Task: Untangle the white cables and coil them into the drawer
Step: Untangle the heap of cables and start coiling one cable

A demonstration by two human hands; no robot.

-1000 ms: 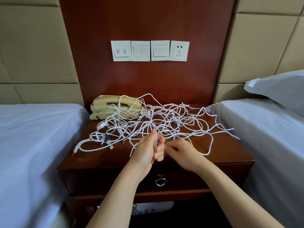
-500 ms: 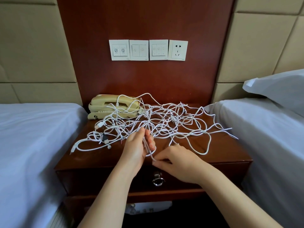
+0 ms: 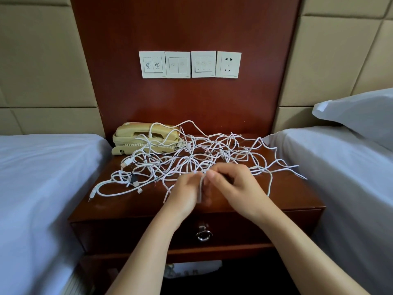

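While the white cables lie in a loose tangle across the top of the nightstand, we see both hands meeting at the tangle's near edge. The left hand has its fingers curled round a length of the cables that hangs down between the two palms. The right hand sits just beside it, almost touching, and its thumb and bent fingers pinch the cables where that length rises into the heap. Blur softens the fingertips, so we cannot make out the finer grip.

Below the hands we find the drawer closed, its metal ring pull hanging at the middle of the front. None of the cables is inside it. At the back left, several strands drape over a beige telephone. Plug ends lie at the tangle's left side, one of them dark. One loose end reaches toward the right bed; the left bed flanks the other side. On the wood panel above we see a row of switch plates and a socket.
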